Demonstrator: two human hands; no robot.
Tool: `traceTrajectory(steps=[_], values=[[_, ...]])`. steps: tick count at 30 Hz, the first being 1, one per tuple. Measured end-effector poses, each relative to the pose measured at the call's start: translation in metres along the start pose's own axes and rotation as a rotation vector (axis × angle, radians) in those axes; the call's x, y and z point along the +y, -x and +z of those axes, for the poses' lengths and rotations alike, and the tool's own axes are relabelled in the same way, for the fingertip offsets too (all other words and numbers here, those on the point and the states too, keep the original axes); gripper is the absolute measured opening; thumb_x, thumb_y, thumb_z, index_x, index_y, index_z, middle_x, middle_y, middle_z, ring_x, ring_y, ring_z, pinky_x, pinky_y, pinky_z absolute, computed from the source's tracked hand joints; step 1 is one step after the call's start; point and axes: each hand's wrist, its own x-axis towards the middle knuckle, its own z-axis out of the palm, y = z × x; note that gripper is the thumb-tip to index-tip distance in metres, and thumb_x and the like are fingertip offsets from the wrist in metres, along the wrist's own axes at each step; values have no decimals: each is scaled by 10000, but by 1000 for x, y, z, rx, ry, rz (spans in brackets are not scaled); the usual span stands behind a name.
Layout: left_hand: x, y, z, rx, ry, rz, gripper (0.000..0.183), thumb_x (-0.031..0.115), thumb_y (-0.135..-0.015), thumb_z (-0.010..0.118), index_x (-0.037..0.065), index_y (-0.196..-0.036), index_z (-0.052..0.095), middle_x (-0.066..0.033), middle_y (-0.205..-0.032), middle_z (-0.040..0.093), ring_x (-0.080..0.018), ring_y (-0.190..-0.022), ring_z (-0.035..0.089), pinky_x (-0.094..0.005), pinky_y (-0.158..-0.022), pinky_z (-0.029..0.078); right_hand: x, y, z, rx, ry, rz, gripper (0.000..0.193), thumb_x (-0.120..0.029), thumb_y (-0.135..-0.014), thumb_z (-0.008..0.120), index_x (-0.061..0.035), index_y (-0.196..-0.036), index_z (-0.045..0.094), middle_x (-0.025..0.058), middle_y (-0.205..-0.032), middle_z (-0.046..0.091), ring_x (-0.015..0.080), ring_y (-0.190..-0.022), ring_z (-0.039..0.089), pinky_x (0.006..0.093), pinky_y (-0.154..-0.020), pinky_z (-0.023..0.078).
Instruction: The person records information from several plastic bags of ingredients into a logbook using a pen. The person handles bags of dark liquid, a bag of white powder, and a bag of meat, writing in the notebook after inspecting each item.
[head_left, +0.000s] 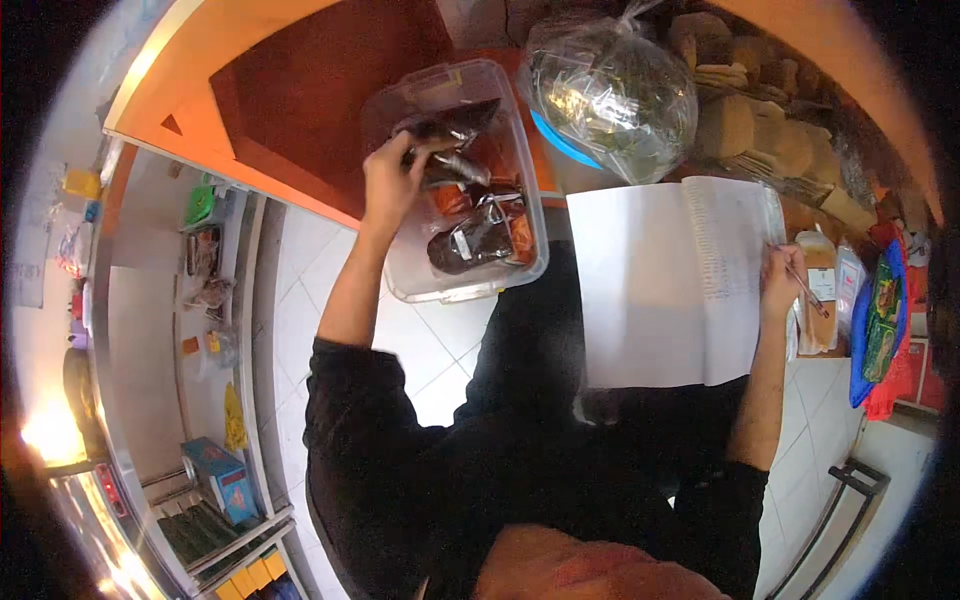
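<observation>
My left hand (393, 180) is closed on the edge of a dark, glossy packet (455, 125) inside a clear plastic bin (400, 280). More packets lie lower in the bin, among them a dark brown one (470, 245) and one with reddish-orange contents (520, 235). To the right, an open notebook (640, 290) has a blank left page and a column of handwriting on its right page. My right hand (782, 280) rests at the notebook's right edge, fingers wrapped round a pen (805, 288) that points down and to the right.
Beyond the notebook stands a knotted clear bag of greens (615, 100) over a blue rim (562, 140). Stacked brown paper bags (760, 130) fill the far right. A blue-edged green packet (882, 310) hangs at the right. Left are shelves with a blue box (222, 480).
</observation>
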Motion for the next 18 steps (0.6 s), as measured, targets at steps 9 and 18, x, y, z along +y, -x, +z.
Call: traceTrajectory(steps=[9, 18], values=[[86, 107, -16, 128, 675, -51, 120, 44, -747, 715, 37, -738, 595, -84, -739, 660, -178, -638, 606, -308, -599, 469, 10, -4, -9, 45, 25, 31, 109, -75, -884, 632, -115, -847, 538, -39, -662, 495, 36, -519, 439, 176, -435, 330], [95, 125, 31, 112, 1234, -482, 129, 36, -861, 620, 81, -916, 514, -34, -859, 579, -117, -750, 539, -277, -667, 466, 13, -14, -12, -149, 525, -366, 231, -220, -960, 617, -7, -894, 676, 23, -757, 621, 87, -690, 529, 234, -621, 422]])
